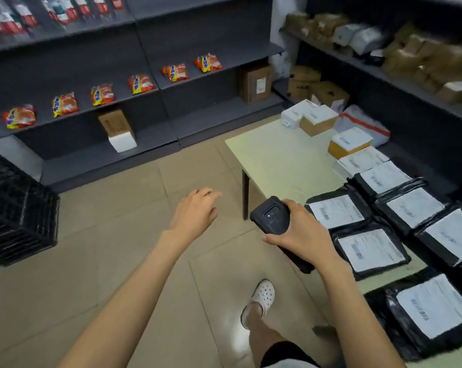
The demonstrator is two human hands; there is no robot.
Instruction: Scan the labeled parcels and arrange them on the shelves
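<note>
Ahead of my hands stood the dark shelves (pixel 134 75), a few boxed parcels already on them. The pale bench (pixel 283 160) lay to the right of my right hand (pixel 304 232), with black labeled parcels (pixel 370 251) lying flat on it just beside that hand. My right hand gripped the black scanner (pixel 272 216). My left hand (pixel 198 211) hung empty over the floor, fingers relaxed.
</note>
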